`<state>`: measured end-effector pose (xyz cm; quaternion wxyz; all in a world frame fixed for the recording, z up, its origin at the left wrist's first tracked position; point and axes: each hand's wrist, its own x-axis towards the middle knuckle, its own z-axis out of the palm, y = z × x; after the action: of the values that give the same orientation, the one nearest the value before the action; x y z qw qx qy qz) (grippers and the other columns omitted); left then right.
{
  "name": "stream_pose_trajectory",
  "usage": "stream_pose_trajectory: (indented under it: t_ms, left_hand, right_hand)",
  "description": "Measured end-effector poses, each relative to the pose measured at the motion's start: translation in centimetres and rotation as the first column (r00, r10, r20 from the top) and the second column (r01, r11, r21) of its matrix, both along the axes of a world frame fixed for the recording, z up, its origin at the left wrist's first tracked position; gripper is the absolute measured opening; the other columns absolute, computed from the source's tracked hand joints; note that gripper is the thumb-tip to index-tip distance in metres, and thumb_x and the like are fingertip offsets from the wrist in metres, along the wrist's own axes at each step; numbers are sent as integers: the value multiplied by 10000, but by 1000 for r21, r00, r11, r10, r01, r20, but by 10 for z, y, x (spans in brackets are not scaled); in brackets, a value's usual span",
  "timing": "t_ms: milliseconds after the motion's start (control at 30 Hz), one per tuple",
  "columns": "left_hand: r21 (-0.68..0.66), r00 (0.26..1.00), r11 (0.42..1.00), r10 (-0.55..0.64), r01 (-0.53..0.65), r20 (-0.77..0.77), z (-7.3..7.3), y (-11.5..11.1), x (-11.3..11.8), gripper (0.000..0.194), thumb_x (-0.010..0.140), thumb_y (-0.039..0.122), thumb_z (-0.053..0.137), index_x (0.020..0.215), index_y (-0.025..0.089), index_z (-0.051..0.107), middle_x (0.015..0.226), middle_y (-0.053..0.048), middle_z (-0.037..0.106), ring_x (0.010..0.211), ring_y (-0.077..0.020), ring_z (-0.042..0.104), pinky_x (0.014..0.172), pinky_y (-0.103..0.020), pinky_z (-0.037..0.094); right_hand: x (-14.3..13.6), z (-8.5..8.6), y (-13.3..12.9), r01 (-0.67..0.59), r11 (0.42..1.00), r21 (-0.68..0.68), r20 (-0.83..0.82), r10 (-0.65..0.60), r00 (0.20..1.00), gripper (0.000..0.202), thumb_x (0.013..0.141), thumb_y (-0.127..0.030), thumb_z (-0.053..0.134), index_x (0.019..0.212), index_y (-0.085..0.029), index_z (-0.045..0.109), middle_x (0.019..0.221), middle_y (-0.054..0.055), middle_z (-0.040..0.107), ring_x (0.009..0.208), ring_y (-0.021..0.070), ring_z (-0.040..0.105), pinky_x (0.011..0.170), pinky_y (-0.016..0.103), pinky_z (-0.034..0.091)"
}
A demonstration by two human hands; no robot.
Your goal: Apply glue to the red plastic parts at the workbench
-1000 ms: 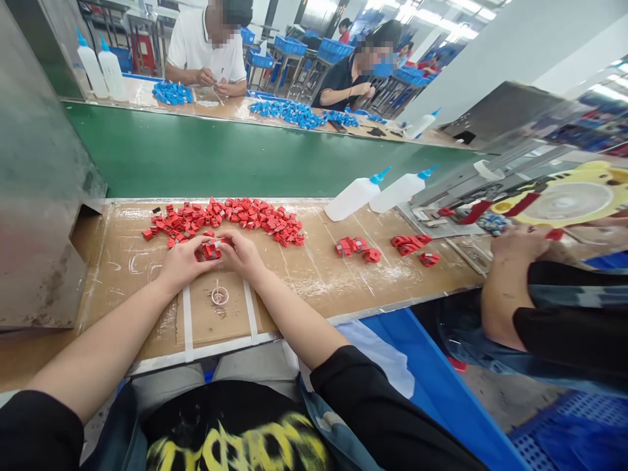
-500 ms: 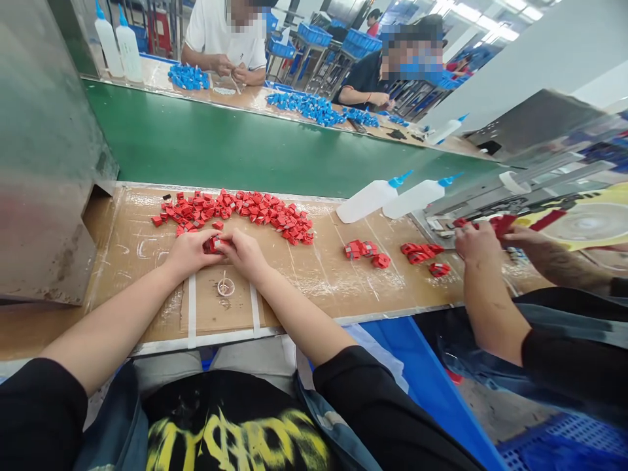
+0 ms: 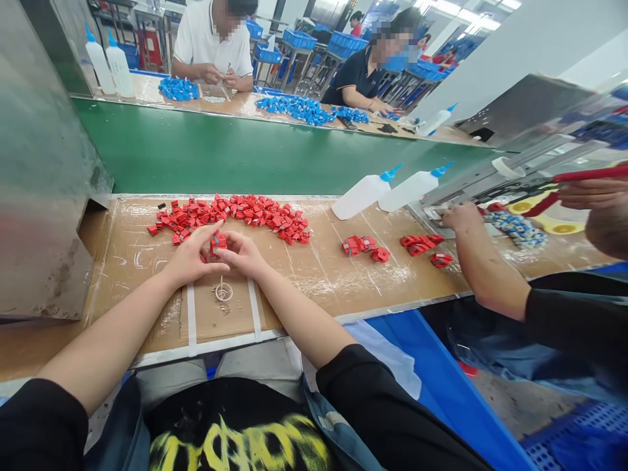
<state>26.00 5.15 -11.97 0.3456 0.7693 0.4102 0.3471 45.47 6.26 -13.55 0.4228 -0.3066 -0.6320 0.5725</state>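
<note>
A small red plastic block with a grey patch is pinched in the fingers of my right hand, above the cardboard-covered bench. Close on its left, my left hand curves around the block with thumb and forefinger spread apart; its other fingers are partly hidden. Just beyond both hands lies a heap of red plastic blocks. A small round cup with a thin stick in it stands on a cardboard piece below my hands.
Joined red pieces lie to the right, near two white bottles with blue tips. A co-worker's hand works at the far right beside red-handled pliers. A metal housing borders the left; a green belt runs behind.
My left thumb and forefinger have spread away from the red block, which stays in my right hand. At the right, the co-worker's far hand has lifted the red-handled pliers.
</note>
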Motion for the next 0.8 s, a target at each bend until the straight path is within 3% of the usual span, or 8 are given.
stream_pose_trajectory:
  t_ms: [133,500,600,700,767,800]
  left_hand:
    - [-173,987,978,-92,115,135,-1,3,3,903,772,627,791,1533,233,507,1423,-118,635,1306,-332,610,1149,-446,469]
    - [-145,979,981,-103,129,175,3,3,7,807,825,604,764,1494,210,541,1480,-110,600,1364,-318,571,1163,-412,459]
    - [-179,972,975,-88,128,220,0,6,6,834,825,655,736,1505,215,535,1461,-131,608,1208,-312,664,996,-400,571]
    - [-276,945,957,5,90,327,0,10,2,746,804,631,762,1409,218,621,1361,-143,665,763,-191,695,693,-331,597]
    - [-343,855,935,106,87,508,6,11,-3,611,805,565,781,1306,229,682,1337,-133,671,631,-108,612,619,-277,562]
    - [-371,754,921,162,116,637,9,12,-6,550,811,555,774,1254,237,703,1332,-123,668,639,-92,599,623,-256,559]
  right_hand:
    - [-2,-2,-5,-7,999,39,3,7,1000,498,805,-567,817,1068,-183,639,1043,69,705,948,221,689,920,382,577]
    - [-3,0,-7,30,998,58,-12,-29,1000,472,839,-575,794,1048,-184,633,1038,72,694,947,216,673,898,364,571]
    - [-1,3,-1,1,1000,26,-59,1,998,557,809,-631,801,1098,-185,632,1068,78,694,997,225,677,945,369,569]
    - [8,8,5,67,997,37,-90,-64,994,595,784,-648,813,1117,-194,619,1093,82,690,1017,224,671,959,368,566]
    - [19,13,5,156,986,57,-72,-152,986,557,791,-601,824,1115,-200,614,1097,77,685,1006,215,666,937,353,567]
    - [26,15,3,195,978,67,-60,-191,980,527,818,-575,806,1136,-203,612,1096,74,680,997,208,664,920,344,567]
